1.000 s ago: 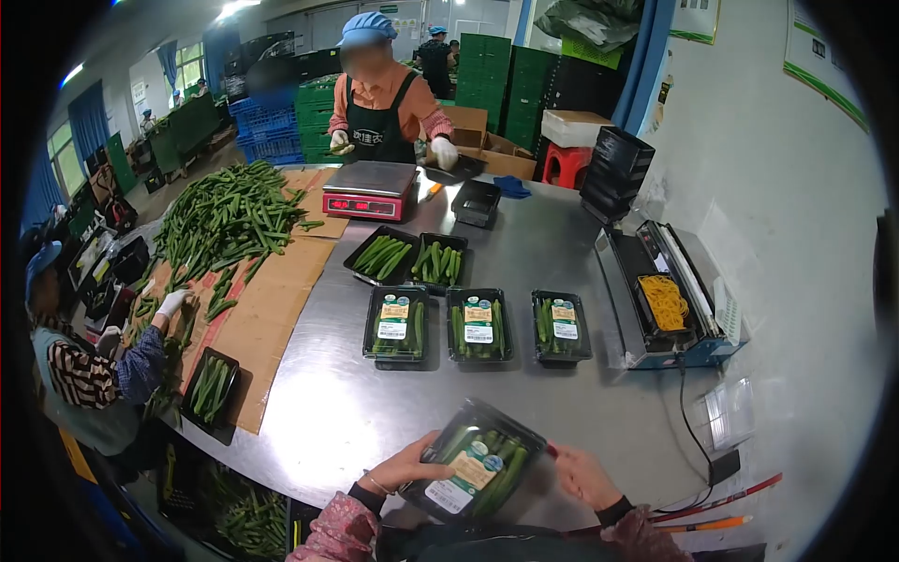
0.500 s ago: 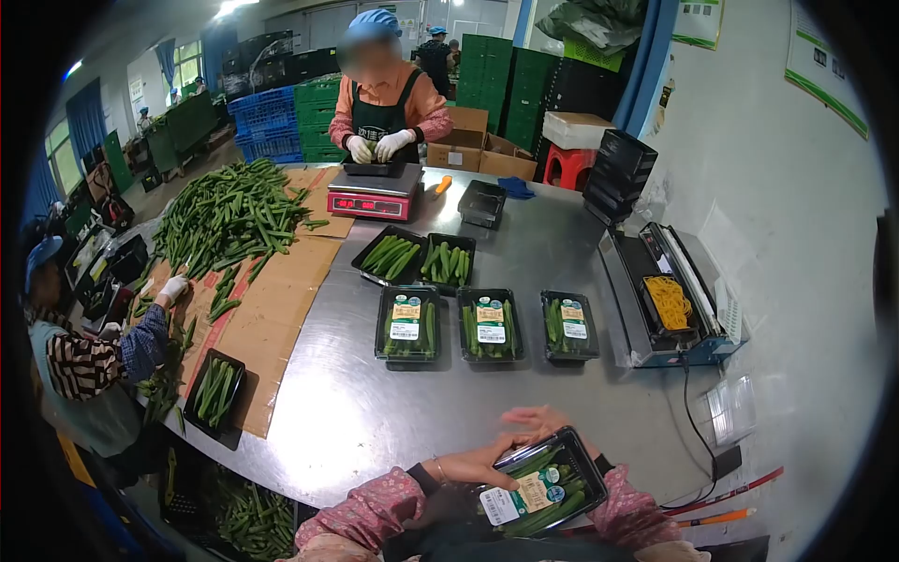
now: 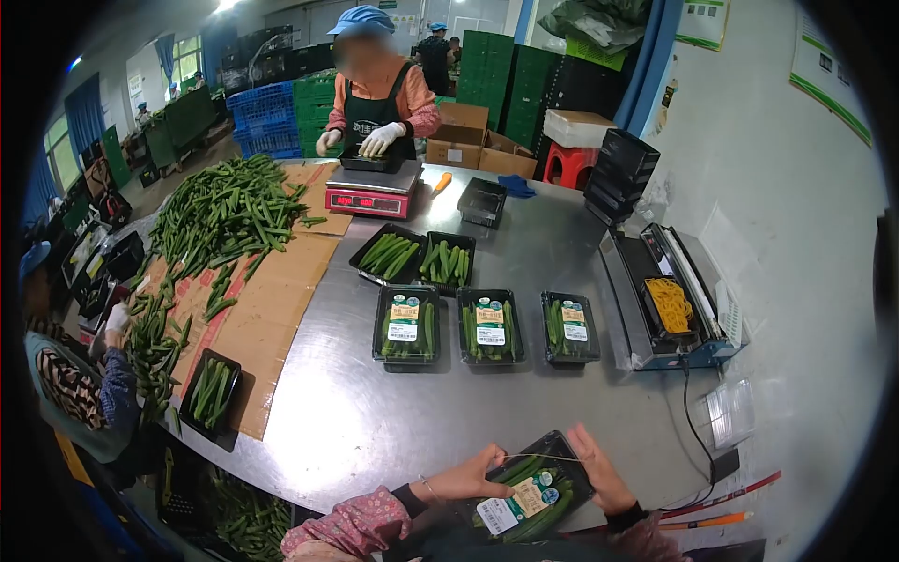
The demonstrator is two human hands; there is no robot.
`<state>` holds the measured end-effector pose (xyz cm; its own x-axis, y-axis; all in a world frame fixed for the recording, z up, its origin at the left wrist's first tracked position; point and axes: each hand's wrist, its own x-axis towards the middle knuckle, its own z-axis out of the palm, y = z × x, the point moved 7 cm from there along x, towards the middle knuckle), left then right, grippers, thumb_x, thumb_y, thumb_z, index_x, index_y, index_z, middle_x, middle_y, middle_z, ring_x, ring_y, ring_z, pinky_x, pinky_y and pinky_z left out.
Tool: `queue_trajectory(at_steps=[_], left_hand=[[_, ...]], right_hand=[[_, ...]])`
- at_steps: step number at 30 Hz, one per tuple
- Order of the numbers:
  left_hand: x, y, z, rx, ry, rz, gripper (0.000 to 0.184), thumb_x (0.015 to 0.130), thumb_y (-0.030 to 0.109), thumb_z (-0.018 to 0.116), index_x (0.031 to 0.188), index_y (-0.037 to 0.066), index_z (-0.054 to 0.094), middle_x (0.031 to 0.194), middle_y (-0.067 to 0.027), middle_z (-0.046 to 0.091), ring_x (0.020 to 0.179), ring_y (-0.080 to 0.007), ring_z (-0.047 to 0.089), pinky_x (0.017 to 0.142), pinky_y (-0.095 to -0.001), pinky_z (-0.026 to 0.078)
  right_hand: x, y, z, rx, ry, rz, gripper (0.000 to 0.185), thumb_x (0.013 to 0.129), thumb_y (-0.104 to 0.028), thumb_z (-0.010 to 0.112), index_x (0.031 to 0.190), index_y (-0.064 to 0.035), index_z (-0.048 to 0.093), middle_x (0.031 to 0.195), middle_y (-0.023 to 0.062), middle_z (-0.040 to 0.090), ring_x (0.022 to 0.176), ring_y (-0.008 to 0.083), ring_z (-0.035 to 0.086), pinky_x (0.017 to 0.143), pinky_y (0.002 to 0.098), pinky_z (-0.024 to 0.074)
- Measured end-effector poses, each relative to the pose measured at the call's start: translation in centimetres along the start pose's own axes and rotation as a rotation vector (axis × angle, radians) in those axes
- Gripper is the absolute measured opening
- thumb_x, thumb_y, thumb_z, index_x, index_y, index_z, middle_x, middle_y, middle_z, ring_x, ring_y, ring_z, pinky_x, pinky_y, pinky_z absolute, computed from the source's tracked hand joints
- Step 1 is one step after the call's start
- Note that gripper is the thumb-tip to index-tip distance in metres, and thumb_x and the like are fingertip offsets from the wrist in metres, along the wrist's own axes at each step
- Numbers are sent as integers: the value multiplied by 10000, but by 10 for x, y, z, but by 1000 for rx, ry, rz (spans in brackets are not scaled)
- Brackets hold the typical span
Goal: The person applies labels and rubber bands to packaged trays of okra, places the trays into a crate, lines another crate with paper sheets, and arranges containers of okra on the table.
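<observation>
A black tray of okra [image 3: 562, 510] with a clear lid and paper labels lies tilted at the table's near edge, between my hands. A thin rubber band [image 3: 538, 456] stretches across its upper part from hand to hand. My left hand [image 3: 471, 475] is closed at the tray's left side, fingers curled at the band's end and thumb on the lid. At the right edge, my right hand [image 3: 602, 473] has its fingers stretched out, with the band reaching its palm side. Whether the band passes under the tray is hidden.
Three labelled okra packs [image 3: 490, 323] stand ahead, with two unlidded trays [image 3: 448, 260] behind. A sealing machine [image 3: 670, 300] holding yellow rubber bands is at right. Across the table, a gloved co-worker works at a scale [image 3: 370, 201]. Loose okra [image 3: 225, 211] and another co-worker are at left.
My right hand has come from behind the tray to its right side, fingers straightened. The rubber band now shows stretched between my hands. The far co-worker's hands have moved apart.
</observation>
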<state>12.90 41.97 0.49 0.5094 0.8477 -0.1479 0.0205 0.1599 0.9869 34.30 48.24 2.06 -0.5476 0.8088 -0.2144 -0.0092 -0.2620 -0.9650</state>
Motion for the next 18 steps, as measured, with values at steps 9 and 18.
queue_trajectory(at_steps=[9,18], left_hand=[[1,-12,1,-106,14,-62,550,818,238,767,1141,16,381,1037,-57,486,996,-131,492,869,-262,413],[-27,-5,-6,-135,225,10,538,798,227,772,1135,6,416,1091,-78,479,1014,-147,489,890,-284,411]], right_hand=[[-17,-51,41,-469,36,-275,947,913,-459,589,1485,61,44,1545,252,156,1346,334,388,1081,376,338],[-44,28,27,-82,418,-157,818,928,-462,572,1469,38,216,1383,191,438,1223,239,486,1051,350,355]])
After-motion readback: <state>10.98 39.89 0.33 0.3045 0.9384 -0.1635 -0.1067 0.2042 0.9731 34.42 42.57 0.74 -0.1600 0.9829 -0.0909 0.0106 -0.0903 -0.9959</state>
